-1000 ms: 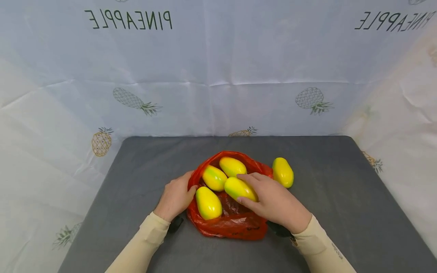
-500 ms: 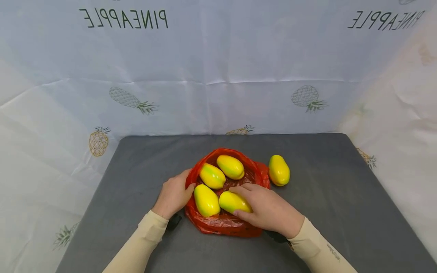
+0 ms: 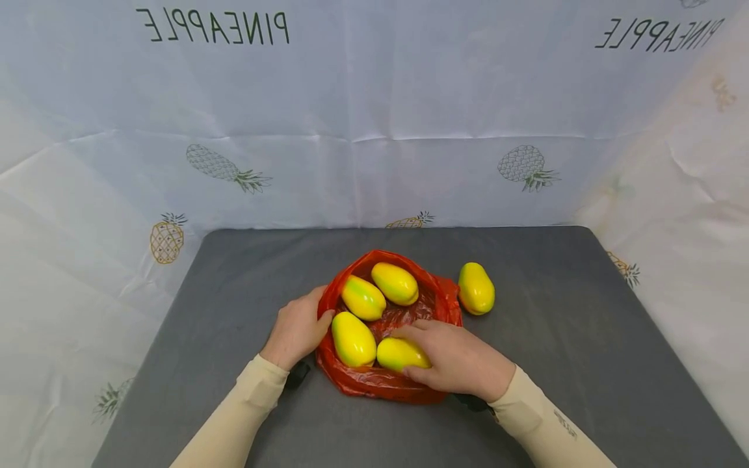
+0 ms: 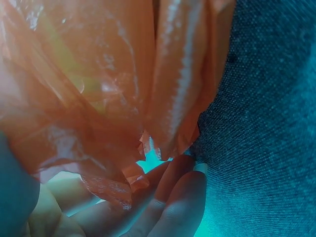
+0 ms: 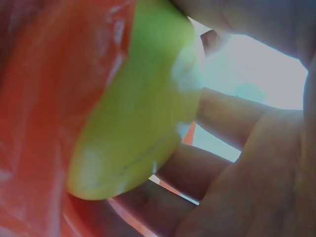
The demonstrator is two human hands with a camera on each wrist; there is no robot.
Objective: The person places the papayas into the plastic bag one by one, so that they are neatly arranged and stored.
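A red plastic bag [image 3: 391,385] lies with its mouth open on the dark table. My left hand [image 3: 297,330] grips its left rim, thumb over the edge; in the left wrist view, fingers [image 4: 173,207] curl beneath the thin plastic. Within the bag my right hand [image 3: 459,357] holds a yellow mango [image 3: 401,353] near the front wall. The right wrist view shows fingers wrapped round that greenish-yellow mango [image 5: 143,98], partly covered by red plastic. Three more mangoes lie in the bag: one at front left [image 3: 354,340], one behind it [image 3: 363,298], and one at the back [image 3: 395,283].
Another yellow mango [image 3: 476,288] lies on the table just right of the bag. The dark grey table [image 3: 562,338] stretches to both sides. A pale curtain [image 3: 374,182] printed with pineapples hangs behind it.
My right hand has lowered the mango toward the front of the bag, next to the front-left one. My left hand keeps its grip on the rim. The head view has shifted slightly.
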